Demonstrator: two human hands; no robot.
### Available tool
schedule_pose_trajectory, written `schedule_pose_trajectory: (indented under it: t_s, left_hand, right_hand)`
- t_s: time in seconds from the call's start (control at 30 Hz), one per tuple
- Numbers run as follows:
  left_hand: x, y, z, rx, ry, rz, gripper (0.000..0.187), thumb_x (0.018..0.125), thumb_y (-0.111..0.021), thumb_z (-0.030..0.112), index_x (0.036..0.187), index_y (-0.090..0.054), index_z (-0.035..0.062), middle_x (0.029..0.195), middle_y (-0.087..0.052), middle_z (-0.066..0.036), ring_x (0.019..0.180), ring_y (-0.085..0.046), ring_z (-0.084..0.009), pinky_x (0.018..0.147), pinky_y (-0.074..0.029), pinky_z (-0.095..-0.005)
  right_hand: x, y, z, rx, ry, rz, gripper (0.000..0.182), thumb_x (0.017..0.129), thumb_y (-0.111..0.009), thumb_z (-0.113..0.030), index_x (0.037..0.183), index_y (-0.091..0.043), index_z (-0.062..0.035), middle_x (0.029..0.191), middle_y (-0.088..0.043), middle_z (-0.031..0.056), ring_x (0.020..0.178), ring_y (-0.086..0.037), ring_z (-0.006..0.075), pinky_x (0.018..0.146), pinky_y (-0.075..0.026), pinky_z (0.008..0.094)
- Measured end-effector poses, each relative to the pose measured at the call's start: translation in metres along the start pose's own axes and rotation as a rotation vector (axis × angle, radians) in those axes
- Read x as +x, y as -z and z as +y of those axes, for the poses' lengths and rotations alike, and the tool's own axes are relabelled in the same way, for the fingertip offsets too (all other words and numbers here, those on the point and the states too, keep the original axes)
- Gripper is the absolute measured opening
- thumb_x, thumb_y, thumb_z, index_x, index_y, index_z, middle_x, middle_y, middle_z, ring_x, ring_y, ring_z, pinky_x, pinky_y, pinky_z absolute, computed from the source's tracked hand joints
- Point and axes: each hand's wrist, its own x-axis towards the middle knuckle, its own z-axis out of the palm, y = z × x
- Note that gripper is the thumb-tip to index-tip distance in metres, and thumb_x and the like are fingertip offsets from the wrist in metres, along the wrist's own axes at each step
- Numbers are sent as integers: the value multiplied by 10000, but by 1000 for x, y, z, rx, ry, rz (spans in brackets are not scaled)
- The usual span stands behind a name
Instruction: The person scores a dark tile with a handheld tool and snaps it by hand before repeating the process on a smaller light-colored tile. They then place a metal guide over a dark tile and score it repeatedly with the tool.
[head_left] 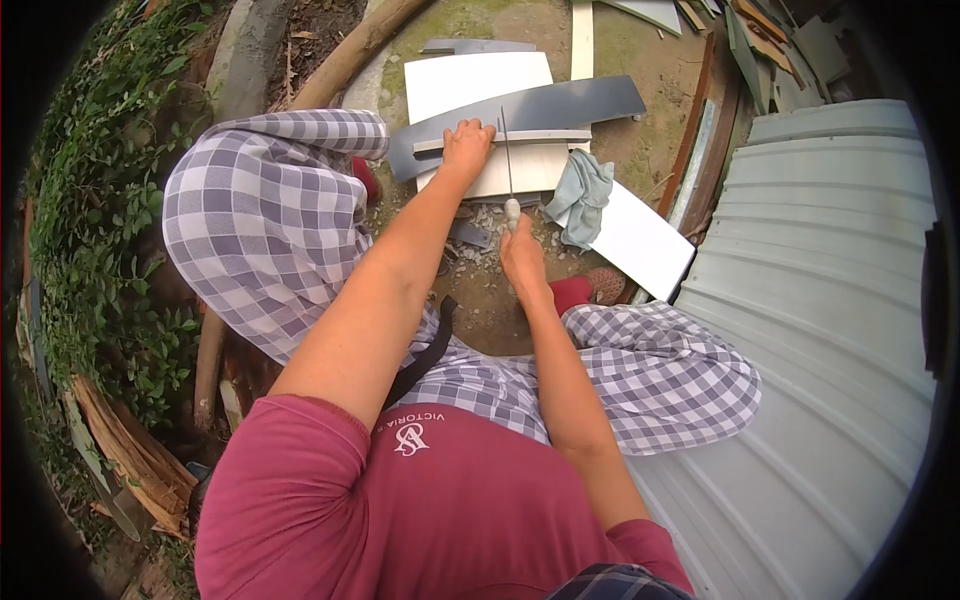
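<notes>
Across the grey panel [570, 106], the left hand [468, 148] clamps the pale strip [550, 135]; the right hand [524, 258] grips a thin-bladed tool [512, 212].
At right, a cloth [583, 195] partly covers the white board [645, 242].

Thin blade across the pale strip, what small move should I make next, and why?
Probably one short, light stroke of the thin blade along its length, since it lies across the pale strip, the right hand grips its handle, and the left hand is on the strip beside it.
</notes>
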Motion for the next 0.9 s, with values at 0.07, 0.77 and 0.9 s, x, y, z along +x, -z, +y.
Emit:
schedule_pose_trajectory:
  t_s: [0.07, 0.77, 0.9]
  left_hand:
    - [-2, 0, 0, -18, -22, 62, 137, 813, -588, 180, 932, -602, 114, 963, -559, -95, 999, -518, -277, 845, -413, -493]
    - [-2, -3, 7, 17, 24, 12, 157, 841, -519, 133, 965, -612, 120, 1012, -557, -64, 1039, -501, -241, 923, -356, -561]
    - [-1, -5, 2, -21, 14, 90, 128, 794, -581, 149, 911, -603, 101, 959, -551, -84, 993, -516, -269, 845, -412, -510]
  right_hand:
    - [-7, -1, 2, -37, -18, -11, 284, 888, -444, -198, 1112, -374, -38, 850, -591, 329, 837, -572, 488, 747, -435, 550]
    - [37, -1, -5, -34, 30, 27, 307, 884, -462, -199, 1128, -381, -32, 858, -592, 327, 847, -569, 488, 754, -434, 532]
    - [-5, 0, 3, -65, 7, -2, 324, 888, -455, -200, 1157, -369, -43, 875, -589, 328, 855, -567, 488, 760, -431, 533]
